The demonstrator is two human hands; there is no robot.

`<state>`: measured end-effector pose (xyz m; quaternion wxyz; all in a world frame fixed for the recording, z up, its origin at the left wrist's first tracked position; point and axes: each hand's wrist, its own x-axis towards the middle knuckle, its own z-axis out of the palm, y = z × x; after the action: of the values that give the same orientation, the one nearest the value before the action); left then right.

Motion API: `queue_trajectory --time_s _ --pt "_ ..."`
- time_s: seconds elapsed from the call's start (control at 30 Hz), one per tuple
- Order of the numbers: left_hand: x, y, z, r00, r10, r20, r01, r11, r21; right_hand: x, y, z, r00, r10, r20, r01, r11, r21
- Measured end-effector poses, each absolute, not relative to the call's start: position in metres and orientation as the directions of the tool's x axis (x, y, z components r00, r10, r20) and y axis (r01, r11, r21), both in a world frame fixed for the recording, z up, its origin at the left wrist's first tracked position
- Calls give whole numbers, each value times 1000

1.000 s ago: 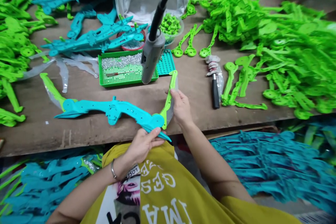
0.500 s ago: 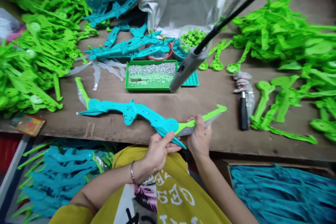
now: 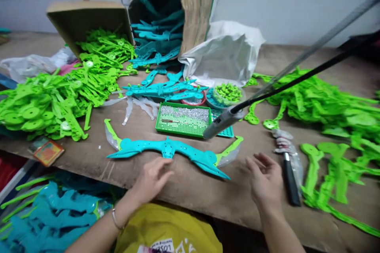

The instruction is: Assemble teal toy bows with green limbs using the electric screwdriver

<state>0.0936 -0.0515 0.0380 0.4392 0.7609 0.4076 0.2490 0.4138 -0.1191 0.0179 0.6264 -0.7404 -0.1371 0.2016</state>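
Note:
A blue plastic toy bow (image 3: 190, 151) lies across the tabletop in front of me, with a light-green arm at each end. Clear film or plastic shows beside both green arms. Just below the bow's middle is my left hand (image 3: 152, 180), fingers loosely bent and thumb apart, holding nothing. Whether its fingertips touch the bow's lower edge I cannot tell. My right hand (image 3: 265, 180) is to the right of the bow, apart from it, with fingers spread and nothing in them. A black-handled tool (image 3: 290, 180) with a wrapped upper part lies just right of that hand.
Green parts are heaped at left (image 3: 68, 91) and right (image 3: 320, 99). Behind the bow stand a green tray (image 3: 178, 127) of small metal pieces and a tub of green bits (image 3: 227, 93). A grey powered screwdriver (image 3: 222, 122) hangs over the tray. Blue pieces fill a carton (image 3: 196, 16).
Both hands have let go of the bow, which now rests on the table. My left hand moved left toward its middle, my right hand moved right. The view has tilted up.

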Motion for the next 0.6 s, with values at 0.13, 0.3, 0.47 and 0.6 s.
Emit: queue_trajectory --time_s 0.13,0.3,0.47,0.6 --pt "62 -10 18 488 802 343 672 -597 439 422 -76 44 801 534 270 338 -30 -941" --pt "67 3 -6 532 774 343 765 -613 196 436 25 73 387 856 343 742 -67 -667" --pt "77 3 -8 503 781 370 774 -598 211 423 118 70 -103 994 37 978 108 -179" --pt "79 3 -5 479 789 384 779 -584 230 412 158 58 -180 978 -101 983 175 -54"
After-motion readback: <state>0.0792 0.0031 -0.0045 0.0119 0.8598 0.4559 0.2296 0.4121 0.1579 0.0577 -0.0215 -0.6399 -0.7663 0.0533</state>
